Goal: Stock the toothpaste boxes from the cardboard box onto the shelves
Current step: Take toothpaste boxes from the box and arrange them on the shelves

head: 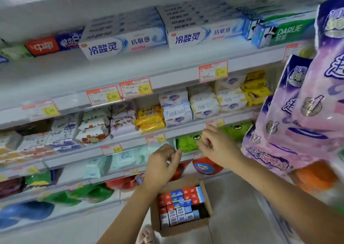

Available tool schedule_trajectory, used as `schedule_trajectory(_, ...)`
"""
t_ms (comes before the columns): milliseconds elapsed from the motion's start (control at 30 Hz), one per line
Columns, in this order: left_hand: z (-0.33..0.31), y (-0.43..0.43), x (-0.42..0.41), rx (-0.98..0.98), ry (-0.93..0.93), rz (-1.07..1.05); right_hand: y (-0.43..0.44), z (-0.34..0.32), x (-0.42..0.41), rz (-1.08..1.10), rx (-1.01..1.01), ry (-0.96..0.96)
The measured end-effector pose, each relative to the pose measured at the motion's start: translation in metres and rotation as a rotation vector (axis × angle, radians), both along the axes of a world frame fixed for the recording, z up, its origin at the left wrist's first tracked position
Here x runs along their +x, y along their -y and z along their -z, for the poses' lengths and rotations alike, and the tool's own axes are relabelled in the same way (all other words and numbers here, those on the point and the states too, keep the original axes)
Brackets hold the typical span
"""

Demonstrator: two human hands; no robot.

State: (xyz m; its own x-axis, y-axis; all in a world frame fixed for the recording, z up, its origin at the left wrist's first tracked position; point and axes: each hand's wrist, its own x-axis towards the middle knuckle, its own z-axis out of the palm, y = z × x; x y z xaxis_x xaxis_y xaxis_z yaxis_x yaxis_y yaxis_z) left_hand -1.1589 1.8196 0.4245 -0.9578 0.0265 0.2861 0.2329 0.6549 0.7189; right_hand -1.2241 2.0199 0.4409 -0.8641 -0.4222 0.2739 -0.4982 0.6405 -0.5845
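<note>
The open cardboard box (186, 229) sits on the floor, packed with red, blue and white toothpaste boxes (179, 204) standing on end. Directly above it the left hand (163, 162) hovers, fingers loosely curled and gripping nothing. The right hand (217, 147) hangs higher, up and right of the box, fingers equally slack and empty. Far above the box, white toothpaste cartons (122, 40) lie stacked on the upper shelf (55, 70).

head cam | worn; facing forward-down | close on shelves (130, 65); cardboard box (184, 229) below
</note>
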Motion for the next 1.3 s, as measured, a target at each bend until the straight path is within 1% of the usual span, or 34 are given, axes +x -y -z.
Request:
schedule_trajectory(167,0.115,0.035,0.02,-0.124,0.436,-0.021,0.013,0.139,0.029,0.139,0.18,0.384)
schedule_trajectory(267,0.183,0.055,0.031,-0.138,0.627,0.006,0.024,0.227,0.049,0.204,0.196,0.603)
schedule_trajectory(367,0.253,0.074,0.038,-0.207,0.711,0.014,0.037,0.299,0.068,0.286,0.249,0.71)
schedule_trajectory(433,0.298,0.083,0.044,-0.212,0.756,0.003,0.045,0.345,0.081,0.339,0.297,0.766)
schedule_trajectory(533,0.356,0.097,0.053,-0.235,0.795,0.031,0.051,0.413,0.096,0.335,0.382,0.834)
schedule_trajectory(633,0.404,0.106,0.066,-0.228,0.845,-0.039,0.051,0.473,0.114,0.369,0.451,0.752)
schedule_trajectory(667,0.414,0.108,0.072,-0.251,0.858,-0.068,0.053,0.482,0.121,0.35,0.487,0.757)
schedule_trajectory(733,0.434,0.112,0.084,-0.274,0.887,-0.073,0.055,0.501,0.137,0.353,0.495,0.854)
schedule_trajectory(833,0.477,0.121,0.102,-0.413,1.08,-0.038,0.055,0.523,0.16,0.394,0.535,0.893)
schedule_trajectory(900,0.501,0.126,0.111,-0.504,1.15,-0.069,0.054,0.533,0.17,0.385,0.607,0.83)
schedule_trajectory(933,0.502,0.123,0.113,-0.516,1.189,-0.099,0.055,0.533,0.172,0.382,0.636,0.78)
schedule_trajectory(1033,0.505,0.11,0.108,-0.554,1.201,-0.132,0.062,0.528,0.169,0.322,0.744,0.687)
schedule_trajectory(1067,0.505,0.101,0.103,-0.551,1.202,-0.149,0.063,0.533,0.167,0.318,0.766,0.699)
schedule_trajectory(1100,0.515,0.095,0.1,-0.551,1.188,-0.117,0.064,0.537,0.163,0.331,0.75,0.721)
schedule_trajectory(1133,0.521,0.088,0.096,-0.483,1.136,-0.134,0.065,0.543,0.157,0.344,0.709,0.768)
schedule_trajectory(1200,0.534,0.074,0.092,-0.374,1.122,-0.076,0.064,0.555,0.147,0.351,0.607,0.864)
schedule_trajectory(1233,0.544,0.069,0.092,-0.287,1.12,-0.086,0.062,0.563,0.141,0.351,0.574,0.91)
schedule_trajectory(1267,0.554,0.065,0.093,-0.247,1.118,-0.105,0.061,0.569,0.136,0.354,0.554,0.941)
schedule_trajectory(1300,0.558,0.061,0.093,-0.248,1.116,-0.111,0.061,0.576,0.13,0.356,0.545,0.977)
